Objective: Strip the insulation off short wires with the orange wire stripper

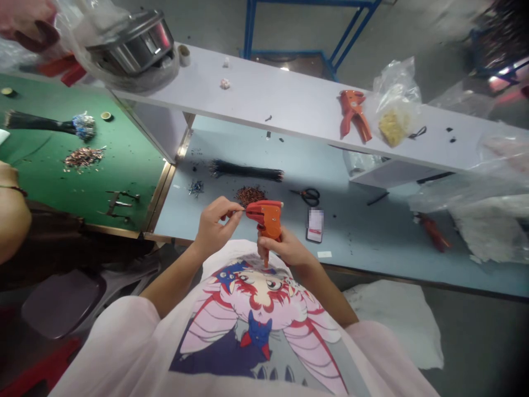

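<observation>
My right hand (285, 247) is wrapped round the handles of an orange-red wire stripper (270, 216), which stands upright with its jaws facing left. Thumb and fingers of my left hand (219, 223) pinch a thin dark wire (241, 209) at the mouth of those jaws; most of the wire is hidden by the fingers. Just beyond the stripper lies a pile of short copper-coloured wire scraps (250, 194). A bundle of black wires (248, 171) is stretched out behind that pile on the light blue table (351, 242).
Scissors (309, 196) and a phone (314, 225) lie right of the stripper. A small heap of blue-and-silver bits (195, 188) sits left. Across the back runs a white shelf (297, 105) bearing another wire stripper (354, 114). A person's arm (12, 215) shows at the green table (136, 187).
</observation>
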`<state>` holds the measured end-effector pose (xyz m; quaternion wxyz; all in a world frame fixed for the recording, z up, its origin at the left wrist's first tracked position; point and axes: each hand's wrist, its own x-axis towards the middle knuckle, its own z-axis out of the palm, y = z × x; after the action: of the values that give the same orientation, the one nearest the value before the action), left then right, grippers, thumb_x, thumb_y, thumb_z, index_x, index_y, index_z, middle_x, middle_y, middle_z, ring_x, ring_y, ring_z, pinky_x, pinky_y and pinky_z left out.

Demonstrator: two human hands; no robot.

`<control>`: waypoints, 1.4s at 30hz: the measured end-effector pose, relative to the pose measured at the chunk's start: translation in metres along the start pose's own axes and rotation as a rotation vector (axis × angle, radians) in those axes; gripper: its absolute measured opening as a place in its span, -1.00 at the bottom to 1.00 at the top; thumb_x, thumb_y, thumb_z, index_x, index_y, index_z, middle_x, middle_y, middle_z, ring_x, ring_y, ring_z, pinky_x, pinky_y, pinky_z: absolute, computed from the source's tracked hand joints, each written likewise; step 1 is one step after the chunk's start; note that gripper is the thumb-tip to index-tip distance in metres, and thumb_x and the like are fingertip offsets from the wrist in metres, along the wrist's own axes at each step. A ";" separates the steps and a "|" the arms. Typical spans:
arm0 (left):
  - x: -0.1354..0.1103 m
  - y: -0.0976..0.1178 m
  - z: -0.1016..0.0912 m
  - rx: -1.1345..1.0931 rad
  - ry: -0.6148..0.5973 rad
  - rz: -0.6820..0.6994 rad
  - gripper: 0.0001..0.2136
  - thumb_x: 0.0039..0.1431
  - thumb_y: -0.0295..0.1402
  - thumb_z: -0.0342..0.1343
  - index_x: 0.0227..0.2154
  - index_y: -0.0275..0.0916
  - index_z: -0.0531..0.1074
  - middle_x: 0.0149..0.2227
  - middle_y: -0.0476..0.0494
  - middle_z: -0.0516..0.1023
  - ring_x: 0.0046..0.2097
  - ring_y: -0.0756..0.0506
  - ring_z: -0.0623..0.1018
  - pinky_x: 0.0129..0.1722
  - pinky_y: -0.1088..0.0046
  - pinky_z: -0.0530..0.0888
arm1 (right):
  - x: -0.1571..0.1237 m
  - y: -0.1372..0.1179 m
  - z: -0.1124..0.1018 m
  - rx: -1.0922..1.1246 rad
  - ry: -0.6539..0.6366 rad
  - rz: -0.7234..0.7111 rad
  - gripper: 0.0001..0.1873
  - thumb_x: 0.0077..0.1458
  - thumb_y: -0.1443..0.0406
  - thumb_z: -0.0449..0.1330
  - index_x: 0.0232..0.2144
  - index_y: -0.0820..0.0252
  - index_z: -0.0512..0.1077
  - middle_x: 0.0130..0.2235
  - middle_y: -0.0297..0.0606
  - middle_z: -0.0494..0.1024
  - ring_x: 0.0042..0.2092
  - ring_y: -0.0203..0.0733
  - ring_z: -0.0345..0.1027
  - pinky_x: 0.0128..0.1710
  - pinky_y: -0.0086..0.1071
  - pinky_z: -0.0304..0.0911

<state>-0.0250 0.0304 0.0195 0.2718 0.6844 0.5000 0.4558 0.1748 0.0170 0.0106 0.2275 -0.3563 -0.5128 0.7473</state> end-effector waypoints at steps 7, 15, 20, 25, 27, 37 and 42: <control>-0.002 -0.004 0.002 -0.010 -0.029 -0.017 -0.93 0.13 -0.41 0.06 -0.38 -0.23 0.45 -0.48 -0.01 0.36 -0.43 0.04 0.32 -0.43 0.50 0.27 | 0.002 0.014 0.000 -0.027 0.099 0.043 -0.58 0.09 0.11 0.12 -0.68 0.24 0.25 -0.77 -0.44 0.25 -0.73 -0.42 0.11 -0.71 -0.51 0.10; -0.007 -0.002 0.002 0.019 0.079 -0.060 -0.94 0.12 -0.43 0.06 -0.40 -0.24 0.42 -0.45 -0.02 0.40 -0.42 0.05 0.35 -0.40 0.51 0.32 | 0.004 0.010 -0.003 0.189 0.081 -0.139 -0.66 -0.08 0.17 0.29 -0.29 0.25 0.35 -0.35 -0.25 0.46 -0.34 -0.23 0.40 -0.34 -0.32 0.37; -0.008 0.000 0.002 0.191 0.173 0.176 -0.95 0.04 -0.47 0.14 -0.41 -0.22 0.44 -0.42 -0.05 0.46 -0.32 -0.02 0.43 -0.26 0.40 0.35 | 0.010 0.000 -0.001 0.205 0.353 -0.273 -0.71 -0.09 0.28 0.30 -0.29 0.18 0.31 -0.33 -0.29 0.44 -0.29 -0.22 0.40 -0.26 -0.28 0.39; -0.009 0.003 0.008 0.305 0.187 0.332 -0.91 -0.01 -0.47 0.17 -0.41 -0.19 0.44 -0.45 -0.05 0.47 -0.34 -0.04 0.43 -0.27 0.38 0.34 | 0.018 -0.011 0.009 0.059 0.479 -0.423 -0.77 -0.04 0.28 0.27 -0.31 0.17 0.32 -0.36 -0.29 0.43 -0.31 -0.23 0.36 -0.28 -0.30 0.37; -0.009 0.004 0.009 0.320 0.160 0.343 -0.93 -0.01 -0.46 0.17 -0.42 -0.18 0.44 -0.45 -0.05 0.48 -0.35 -0.04 0.44 -0.28 0.38 0.33 | 0.020 -0.013 0.012 0.033 0.498 -0.463 -0.81 -0.02 0.29 0.25 -0.33 0.16 0.33 -0.37 -0.30 0.42 -0.33 -0.25 0.34 -0.29 -0.31 0.36; -0.003 0.011 0.022 0.150 -0.004 0.183 -0.93 0.07 -0.47 0.06 -0.50 -0.23 0.38 -0.50 -0.07 0.44 -0.37 -0.04 0.37 -0.34 0.38 0.30 | 0.028 -0.008 0.010 0.115 0.651 -0.549 -0.86 -0.04 0.37 0.20 -0.38 0.15 0.30 -0.42 -0.38 0.37 -0.34 -0.27 0.33 -0.27 -0.31 0.33; -0.001 0.010 0.028 0.052 -0.047 0.056 -0.88 0.09 -0.47 0.03 -0.54 -0.24 0.36 -0.54 -0.02 0.34 -0.41 -0.02 0.32 -0.37 0.42 0.28 | 0.034 -0.003 0.008 0.090 0.754 -0.491 -0.85 -0.07 0.34 0.20 -0.41 0.16 0.27 -0.43 -0.39 0.37 -0.37 -0.28 0.32 -0.29 -0.32 0.34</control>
<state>0.0047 0.0281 0.0151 0.2528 0.7153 0.4860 0.4338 0.1469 0.0374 0.0046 0.5841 -0.4613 -0.4302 0.5108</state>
